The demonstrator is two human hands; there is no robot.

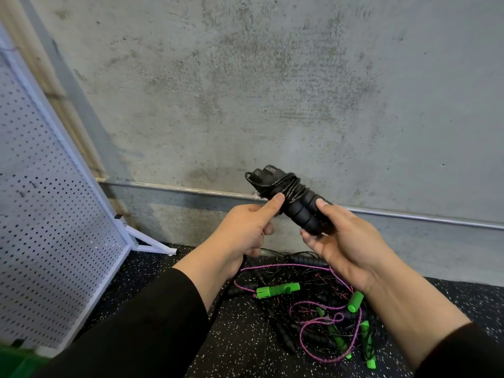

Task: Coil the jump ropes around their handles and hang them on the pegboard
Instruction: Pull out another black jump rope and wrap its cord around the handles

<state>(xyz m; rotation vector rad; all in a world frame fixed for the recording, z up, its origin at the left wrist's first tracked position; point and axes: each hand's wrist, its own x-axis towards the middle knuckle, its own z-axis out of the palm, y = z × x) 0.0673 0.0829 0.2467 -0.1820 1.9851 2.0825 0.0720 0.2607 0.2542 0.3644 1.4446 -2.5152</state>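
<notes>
I hold a black jump rope (289,196) in front of the concrete wall, its two ribbed foam handles side by side with black cord wound around their upper half. My right hand (341,238) grips the lower ends of the handles. My left hand (248,227) pinches the cord against the handles with its thumb, and a loose length of cord hangs down from this hand. The white pegboard (46,208) stands at the left, leaning on its frame. No hooks are visible on it.
On the black speckled floor (245,336) below my hands lies a tangled pile of jump ropes (313,304): pink-purple cord, black cords, green handles (278,290) and black handles. A metal conduit (409,217) runs along the wall base. Something green (16,361) sits at bottom left.
</notes>
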